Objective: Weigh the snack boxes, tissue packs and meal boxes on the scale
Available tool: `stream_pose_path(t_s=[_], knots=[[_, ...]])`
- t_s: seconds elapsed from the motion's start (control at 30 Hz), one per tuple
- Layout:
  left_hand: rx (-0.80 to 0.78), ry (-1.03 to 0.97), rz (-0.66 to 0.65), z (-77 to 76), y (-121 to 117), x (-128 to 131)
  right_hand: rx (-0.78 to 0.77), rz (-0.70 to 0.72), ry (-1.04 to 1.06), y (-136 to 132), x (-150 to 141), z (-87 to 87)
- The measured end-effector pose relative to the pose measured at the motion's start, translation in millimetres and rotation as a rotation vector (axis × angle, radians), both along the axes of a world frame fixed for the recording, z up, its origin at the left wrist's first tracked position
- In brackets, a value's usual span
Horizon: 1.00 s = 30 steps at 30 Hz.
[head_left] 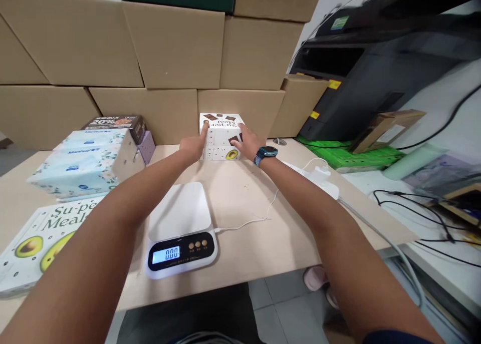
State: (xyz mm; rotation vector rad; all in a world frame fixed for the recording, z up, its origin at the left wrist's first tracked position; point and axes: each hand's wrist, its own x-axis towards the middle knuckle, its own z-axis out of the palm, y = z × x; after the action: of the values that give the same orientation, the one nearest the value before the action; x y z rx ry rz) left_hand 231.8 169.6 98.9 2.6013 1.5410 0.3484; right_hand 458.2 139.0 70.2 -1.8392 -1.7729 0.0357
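At the back of the table, a white meal box with chocolate pictures (221,133) sits on top of another white box with an avocado picture (215,154). My left hand (194,146) presses its left side, index finger at the top edge. On the opposite side my right hand (248,142) grips the upper box, thumb across its front face. The fingers behind the box are hidden. Nearer to me, a white scale (181,211) has nothing on its plate, and its lit display reads 0.00. A flat white meal box with avocado pictures (28,246) lies at the left, partly behind my left forearm.
Blue flowered tissue packs (80,158) and a dark box (124,123) stand at the left. Cardboard cartons (176,43) wall off the back. A white cable (244,225) leads from the scale towards a power strip (325,184). A large black machine (361,78) stands at the right.
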Motion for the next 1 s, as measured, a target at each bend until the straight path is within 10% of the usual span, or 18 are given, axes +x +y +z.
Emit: stream_pose_path(t_s=[0.17, 0.3, 0.43, 0.53, 0.73, 0.87, 1.0], knots=[[0.128, 0.069, -0.054, 32.8, -63.6, -36.2, 0.146, 0.069, 0.145, -40.2, -29.3, -15.7], [0.328, -0.069, -0.305, 64.4, -149.6, -158.6, 0.181, 0.205, 0.376, -87.9, -57.0, -45.2], [0.51, -0.361, 0.074, 64.7, -224.0, -295.7, 0.011, 0.327, 0.705, -125.4, -83.5, -71.7], [0.359, -0.92, 0.321, 30.1, -246.0, -347.5, -0.182, 0.442, 0.891, -142.6, -119.1, -79.2], [-0.274, -1.156, 0.33, -55.3, -277.5, -326.6, -0.482, 0.726, 0.944, -200.7, -251.2, -66.4], [-0.319, -1.321, 0.215, -51.5, -333.6, -295.7, -0.54, 0.905, 0.825, -247.3, -270.3, -32.0], [-0.203, -1.279, -0.073, -23.6, -355.0, -267.4, -0.014, 0.935, 0.778, -265.8, -214.9, -4.6]])
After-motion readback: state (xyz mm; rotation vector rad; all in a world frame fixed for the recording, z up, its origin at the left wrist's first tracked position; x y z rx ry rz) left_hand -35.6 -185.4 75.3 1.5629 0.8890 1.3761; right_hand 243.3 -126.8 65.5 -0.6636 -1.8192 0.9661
